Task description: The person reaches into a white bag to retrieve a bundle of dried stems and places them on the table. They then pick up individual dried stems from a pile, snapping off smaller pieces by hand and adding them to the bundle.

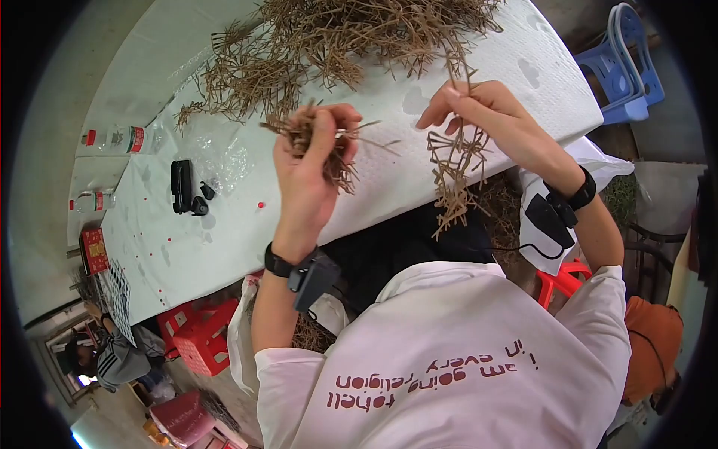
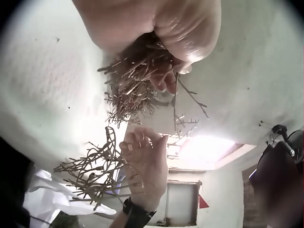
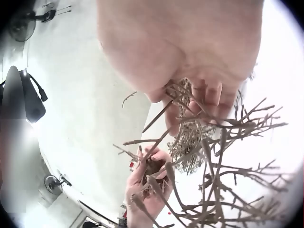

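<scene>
My left hand [image 1: 305, 191] grips a bunch of short dry brown twigs [image 1: 339, 172], with ends poking out on both sides of the fingers. In the left wrist view the bunch [image 2: 135, 76] fills the palm, and one thin forked twig [image 2: 190, 92] sticks out. To the right, my right hand [image 1: 497, 120] pinches a many-branched dry sprig [image 1: 452, 191] between thumb and fingers. The sprig hangs below the hand toward the table's near edge. Its forked branches [image 3: 209, 156] spread widely in the right wrist view. Beyond both hands lies a large heap of similar twigs [image 1: 351, 37].
The white-covered table [image 1: 247, 247] carries a black case [image 1: 181, 186], small black parts [image 1: 200, 205], clear plastic wrap and plastic bottles [image 1: 134, 140] on the left. Red stools [image 1: 202, 337], blue chairs [image 1: 624, 67] and a white bag [image 1: 542, 232] stand around it. Another person [image 1: 123, 363] is at lower left.
</scene>
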The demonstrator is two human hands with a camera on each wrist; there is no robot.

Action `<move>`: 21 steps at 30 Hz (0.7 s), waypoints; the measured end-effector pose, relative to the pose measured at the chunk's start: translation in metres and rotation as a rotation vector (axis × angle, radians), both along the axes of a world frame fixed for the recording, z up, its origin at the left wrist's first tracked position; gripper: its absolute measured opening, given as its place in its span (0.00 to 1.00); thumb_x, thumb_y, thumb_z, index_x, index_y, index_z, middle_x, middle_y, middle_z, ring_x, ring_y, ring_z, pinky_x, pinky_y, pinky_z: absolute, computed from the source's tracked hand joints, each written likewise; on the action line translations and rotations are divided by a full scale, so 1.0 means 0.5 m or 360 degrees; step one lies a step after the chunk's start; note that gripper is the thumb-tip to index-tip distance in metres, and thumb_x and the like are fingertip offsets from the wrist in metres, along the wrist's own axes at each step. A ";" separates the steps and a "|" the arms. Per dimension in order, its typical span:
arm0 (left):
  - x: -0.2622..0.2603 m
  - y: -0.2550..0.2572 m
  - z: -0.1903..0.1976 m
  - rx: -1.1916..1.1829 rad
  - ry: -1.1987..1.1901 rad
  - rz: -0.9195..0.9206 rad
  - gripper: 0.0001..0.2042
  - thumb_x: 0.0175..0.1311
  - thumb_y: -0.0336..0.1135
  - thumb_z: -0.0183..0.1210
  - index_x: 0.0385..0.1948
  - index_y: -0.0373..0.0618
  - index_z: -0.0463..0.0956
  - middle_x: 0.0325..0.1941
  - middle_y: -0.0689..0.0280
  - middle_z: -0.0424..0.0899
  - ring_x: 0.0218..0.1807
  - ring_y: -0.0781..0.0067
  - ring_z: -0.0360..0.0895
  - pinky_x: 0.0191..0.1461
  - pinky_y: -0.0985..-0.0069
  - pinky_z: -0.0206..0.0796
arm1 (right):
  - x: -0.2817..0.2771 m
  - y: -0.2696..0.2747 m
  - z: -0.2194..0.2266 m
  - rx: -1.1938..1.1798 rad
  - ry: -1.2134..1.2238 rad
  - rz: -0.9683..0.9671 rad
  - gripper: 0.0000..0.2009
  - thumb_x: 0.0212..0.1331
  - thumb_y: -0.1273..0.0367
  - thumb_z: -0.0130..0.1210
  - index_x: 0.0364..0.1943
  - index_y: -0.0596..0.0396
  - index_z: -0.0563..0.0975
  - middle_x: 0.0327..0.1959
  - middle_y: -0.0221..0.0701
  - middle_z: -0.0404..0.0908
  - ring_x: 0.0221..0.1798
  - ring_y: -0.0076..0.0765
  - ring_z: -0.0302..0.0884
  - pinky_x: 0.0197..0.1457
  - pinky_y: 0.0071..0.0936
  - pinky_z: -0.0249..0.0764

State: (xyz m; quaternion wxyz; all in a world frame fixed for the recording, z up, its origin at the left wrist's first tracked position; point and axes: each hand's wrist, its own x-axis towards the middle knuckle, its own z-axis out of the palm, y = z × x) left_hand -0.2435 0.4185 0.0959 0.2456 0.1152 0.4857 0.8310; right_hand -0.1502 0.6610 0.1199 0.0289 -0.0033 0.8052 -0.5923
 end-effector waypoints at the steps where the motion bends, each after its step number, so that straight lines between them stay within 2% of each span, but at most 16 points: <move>1: -0.003 -0.006 0.003 -0.0002 0.0001 -0.0004 0.06 0.73 0.30 0.58 0.42 0.38 0.76 0.37 0.63 0.83 0.35 0.79 0.77 0.42 0.79 0.73 | 0.003 0.004 0.004 -0.0002 0.0001 -0.0004 0.22 0.78 0.61 0.43 0.33 0.64 0.81 0.38 0.37 0.85 0.36 0.19 0.78 0.38 0.19 0.72; 5: -0.003 -0.025 0.006 0.0080 0.0092 -0.0101 0.06 0.75 0.30 0.55 0.45 0.38 0.74 0.39 0.61 0.82 0.37 0.77 0.77 0.43 0.75 0.75 | 0.022 0.009 0.047 0.0174 0.0037 -0.0050 0.23 0.79 0.58 0.39 0.30 0.61 0.77 0.36 0.35 0.84 0.33 0.22 0.79 0.36 0.19 0.74; 8: -0.013 -0.023 -0.006 0.0273 0.0096 -0.0402 0.05 0.72 0.30 0.59 0.41 0.39 0.76 0.38 0.65 0.82 0.38 0.78 0.77 0.43 0.77 0.73 | 0.037 0.002 0.082 -0.0201 0.0042 -0.0024 0.23 0.80 0.54 0.36 0.29 0.56 0.69 0.28 0.32 0.77 0.27 0.26 0.78 0.32 0.20 0.75; 9: -0.020 -0.023 -0.007 0.0280 0.0095 -0.0406 0.05 0.72 0.30 0.59 0.41 0.39 0.76 0.38 0.65 0.82 0.38 0.78 0.77 0.43 0.77 0.73 | 0.037 0.007 0.090 -0.0194 0.0041 -0.0028 0.23 0.80 0.54 0.36 0.29 0.56 0.69 0.28 0.32 0.77 0.27 0.26 0.78 0.32 0.20 0.75; 12: -0.042 -0.018 -0.005 -0.0321 0.0631 -0.0656 0.09 0.63 0.29 0.68 0.40 0.39 0.79 0.34 0.69 0.82 0.36 0.82 0.76 0.44 0.83 0.71 | 0.032 0.031 0.112 -0.0607 0.0150 0.0241 0.21 0.79 0.53 0.37 0.31 0.53 0.65 0.24 0.26 0.70 0.29 0.26 0.82 0.32 0.19 0.77; 13: -0.042 -0.010 0.000 -0.0307 0.0637 -0.0664 0.09 0.63 0.29 0.68 0.40 0.39 0.79 0.34 0.69 0.82 0.36 0.82 0.76 0.44 0.83 0.71 | 0.033 0.031 0.117 -0.0594 0.0153 0.0232 0.21 0.79 0.53 0.37 0.31 0.53 0.65 0.24 0.26 0.70 0.29 0.26 0.82 0.32 0.19 0.77; 16: -0.034 0.029 0.032 -0.0279 0.0871 -0.0745 0.15 0.51 0.27 0.75 0.40 0.39 0.81 0.29 0.73 0.80 0.31 0.85 0.73 0.40 0.86 0.66 | 0.028 0.022 0.133 -0.0656 0.0059 0.0125 0.22 0.78 0.51 0.35 0.29 0.51 0.61 0.21 0.26 0.64 0.23 0.30 0.77 0.27 0.21 0.73; 21: 0.026 0.083 0.044 -0.0182 0.0689 -0.0806 0.19 0.46 0.25 0.78 0.41 0.38 0.82 0.29 0.74 0.80 0.28 0.86 0.68 0.35 0.85 0.61 | 0.008 0.016 0.102 -0.0863 0.0073 0.0211 0.23 0.78 0.50 0.35 0.29 0.52 0.62 0.21 0.25 0.63 0.23 0.29 0.76 0.27 0.21 0.72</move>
